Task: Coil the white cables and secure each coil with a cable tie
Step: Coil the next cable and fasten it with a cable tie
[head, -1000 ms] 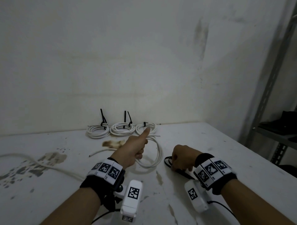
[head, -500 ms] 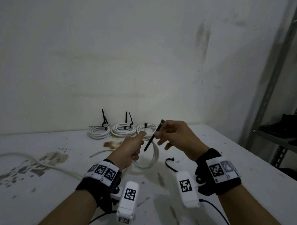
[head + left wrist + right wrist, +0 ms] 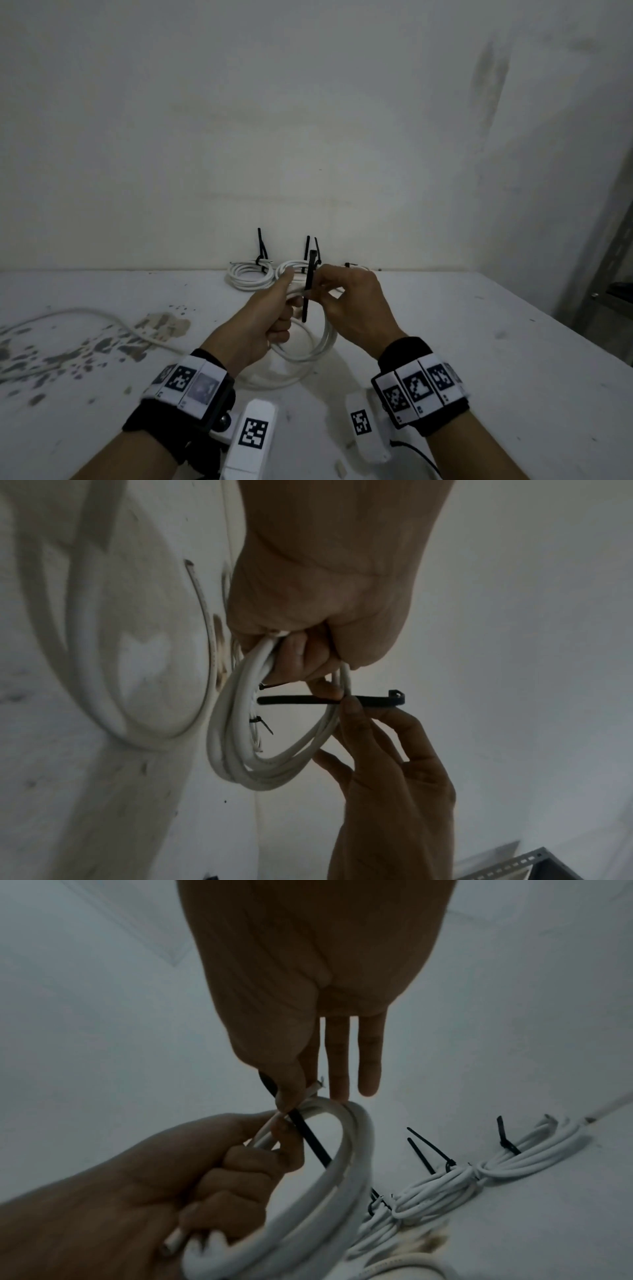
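Observation:
My left hand (image 3: 270,318) grips a coil of white cable (image 3: 325,342) above the table, fingers curled round the bundled strands (image 3: 240,710). My right hand (image 3: 339,301) pinches a black cable tie (image 3: 308,287) between thumb and forefinger, its other fingers straight. The tie (image 3: 298,700) stands upright against the coil's top, its tail reaching through the loop (image 3: 311,1142). Three tied white coils (image 3: 250,275) with black tie tails lie in a row by the wall (image 3: 445,1180).
A long loose white cable (image 3: 113,323) trails over the stained left part of the table (image 3: 479,342). A grey metal shelf upright (image 3: 603,260) stands at the right edge. The wall rises close behind the tied coils.
My right hand picked the black tie up from the table and brought it to the coil. My left hand lifted the coil; the tie now stands upright against it.

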`<control>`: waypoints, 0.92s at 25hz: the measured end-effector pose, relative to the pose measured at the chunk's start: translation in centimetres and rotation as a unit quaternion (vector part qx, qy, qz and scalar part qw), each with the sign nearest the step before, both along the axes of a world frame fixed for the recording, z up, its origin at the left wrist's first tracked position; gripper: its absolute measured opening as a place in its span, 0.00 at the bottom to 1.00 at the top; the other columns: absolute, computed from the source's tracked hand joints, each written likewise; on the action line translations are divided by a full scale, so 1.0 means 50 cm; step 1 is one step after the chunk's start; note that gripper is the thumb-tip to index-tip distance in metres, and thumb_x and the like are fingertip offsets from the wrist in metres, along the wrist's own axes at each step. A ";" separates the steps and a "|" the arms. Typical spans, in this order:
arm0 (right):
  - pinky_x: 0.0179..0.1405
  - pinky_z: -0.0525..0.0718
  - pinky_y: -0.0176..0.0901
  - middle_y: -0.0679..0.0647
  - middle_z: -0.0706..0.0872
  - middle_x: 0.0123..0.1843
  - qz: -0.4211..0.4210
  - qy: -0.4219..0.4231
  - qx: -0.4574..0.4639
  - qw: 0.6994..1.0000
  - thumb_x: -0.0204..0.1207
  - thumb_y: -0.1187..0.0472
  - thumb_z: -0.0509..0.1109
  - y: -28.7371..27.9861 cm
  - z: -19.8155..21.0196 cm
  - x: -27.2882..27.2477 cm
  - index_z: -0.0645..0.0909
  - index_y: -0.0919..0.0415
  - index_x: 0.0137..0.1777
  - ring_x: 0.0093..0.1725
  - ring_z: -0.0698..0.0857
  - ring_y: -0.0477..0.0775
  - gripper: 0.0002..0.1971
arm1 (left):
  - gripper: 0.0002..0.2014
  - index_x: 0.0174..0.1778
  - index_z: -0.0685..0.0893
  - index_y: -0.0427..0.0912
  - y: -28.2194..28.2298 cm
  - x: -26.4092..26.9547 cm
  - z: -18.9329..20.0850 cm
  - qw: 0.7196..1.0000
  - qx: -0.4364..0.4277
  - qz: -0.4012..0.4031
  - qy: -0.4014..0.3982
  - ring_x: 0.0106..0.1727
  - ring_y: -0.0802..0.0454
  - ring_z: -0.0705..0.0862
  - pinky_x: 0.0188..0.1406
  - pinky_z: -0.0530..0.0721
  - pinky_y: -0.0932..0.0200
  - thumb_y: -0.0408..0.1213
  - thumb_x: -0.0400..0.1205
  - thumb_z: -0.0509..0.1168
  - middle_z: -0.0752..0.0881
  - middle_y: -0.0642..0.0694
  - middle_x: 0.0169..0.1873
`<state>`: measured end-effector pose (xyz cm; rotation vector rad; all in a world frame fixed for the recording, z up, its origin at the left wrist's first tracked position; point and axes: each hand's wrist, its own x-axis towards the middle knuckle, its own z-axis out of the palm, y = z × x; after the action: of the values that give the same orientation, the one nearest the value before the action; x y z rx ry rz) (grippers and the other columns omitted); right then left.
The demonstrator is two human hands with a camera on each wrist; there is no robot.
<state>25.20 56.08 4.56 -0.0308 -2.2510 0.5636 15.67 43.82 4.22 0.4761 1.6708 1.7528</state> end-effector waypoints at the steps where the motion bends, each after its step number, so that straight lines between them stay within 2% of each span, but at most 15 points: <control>1: 0.44 0.86 0.50 0.44 0.90 0.37 -0.004 0.002 0.022 1.000 0.73 0.63 0.78 -0.005 -0.004 -0.007 0.87 0.53 0.39 0.40 0.88 0.44 0.05 | 0.26 0.32 0.75 0.41 -0.008 -0.009 -0.003 1.000 -0.001 -0.006 -0.021 0.15 0.59 0.55 0.11 0.55 0.68 0.61 0.85 0.58 0.60 0.53 0.18; 3: 0.42 0.86 0.50 0.45 0.91 0.37 -0.004 -0.004 0.050 0.999 0.73 0.64 0.77 -0.009 -0.009 -0.014 0.88 0.54 0.41 0.39 0.89 0.45 0.04 | 0.27 0.31 0.77 0.40 -0.018 -0.022 -0.007 0.998 -0.018 -0.032 -0.058 0.14 0.60 0.54 0.11 0.54 0.70 0.59 0.85 0.58 0.59 0.53 0.18; 6: 0.39 0.84 0.41 0.43 0.91 0.38 0.009 -0.011 0.051 0.999 0.73 0.64 0.78 -0.004 -0.010 -0.021 0.89 0.53 0.41 0.38 0.87 0.41 0.04 | 0.26 0.28 0.82 0.41 -0.022 -0.035 -0.007 0.997 -0.022 -0.042 -0.062 0.14 0.60 0.54 0.12 0.52 0.70 0.55 0.86 0.59 0.59 0.54 0.17; 8: 0.41 0.81 0.32 0.35 0.89 0.37 0.028 -0.010 0.009 1.000 0.73 0.63 0.79 0.000 -0.011 -0.025 0.89 0.54 0.42 0.40 0.85 0.37 0.03 | 0.17 0.35 0.79 0.45 -0.022 -0.040 -0.002 0.999 0.004 -0.008 -0.043 0.14 0.60 0.55 0.13 0.51 0.69 0.50 0.86 0.63 0.61 0.53 0.17; 10: 0.43 0.81 0.31 0.29 0.86 0.39 0.062 -0.018 -0.057 0.996 0.73 0.61 0.80 -0.001 -0.012 -0.025 0.91 0.55 0.46 0.46 0.85 0.36 0.03 | 0.12 0.36 0.76 0.48 -0.023 -0.048 -0.001 0.998 0.037 0.037 -0.030 0.15 0.59 0.55 0.14 0.51 0.68 0.47 0.84 0.67 0.61 0.53 0.17; 13: 0.46 0.85 0.41 0.34 0.87 0.45 0.075 -0.023 -0.086 0.993 0.74 0.58 0.79 -0.011 -0.011 -0.036 0.91 0.55 0.49 0.51 0.83 0.36 0.05 | 0.09 0.38 0.82 0.47 -0.029 -0.061 0.005 0.996 0.042 0.077 0.000 0.17 0.58 0.54 0.15 0.51 0.66 0.46 0.80 0.71 0.60 0.53 0.18; 15: 0.46 0.84 0.40 0.41 0.89 0.47 0.076 -0.024 -0.086 0.993 0.74 0.58 0.79 -0.023 0.003 -0.047 0.92 0.55 0.48 0.52 0.83 0.37 0.04 | 0.10 0.36 0.81 0.47 -0.033 -0.068 0.005 0.994 0.045 0.101 0.012 0.17 0.58 0.54 0.15 0.51 0.65 0.45 0.79 0.72 0.60 0.53 0.18; 17: 0.45 0.83 0.40 0.46 0.91 0.45 0.087 -0.054 -0.083 0.991 0.74 0.57 0.79 -0.036 0.031 -0.057 0.92 0.55 0.44 0.48 0.86 0.42 0.03 | 0.11 0.34 0.79 0.46 -0.038 -0.076 0.005 0.991 0.046 0.120 0.024 0.17 0.57 0.55 0.15 0.52 0.66 0.44 0.79 0.72 0.60 0.52 0.18; 20: 0.45 0.84 0.41 0.47 0.90 0.35 0.113 -0.112 -0.076 0.984 0.77 0.56 0.77 -0.049 0.080 -0.071 0.88 0.54 0.34 0.38 0.86 0.46 0.10 | 0.14 0.29 0.79 0.45 -0.053 -0.094 0.008 0.987 0.036 0.149 0.057 0.17 0.56 0.56 0.16 0.53 0.65 0.42 0.78 0.72 0.60 0.49 0.19; 23: 0.41 0.85 0.43 0.53 0.90 0.35 0.063 -0.093 -0.112 0.987 0.80 0.57 0.74 -0.056 0.099 -0.106 0.85 0.61 0.38 0.38 0.88 0.51 0.11 | 0.22 0.16 0.80 0.50 -0.068 -0.116 0.008 0.982 0.034 0.161 0.094 0.18 0.54 0.56 0.19 0.54 0.65 0.41 0.78 0.74 0.61 0.48 0.19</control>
<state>19.92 53.28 9.51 -0.0564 -2.3697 0.9124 9.86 40.42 4.63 0.4307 1.9100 2.0558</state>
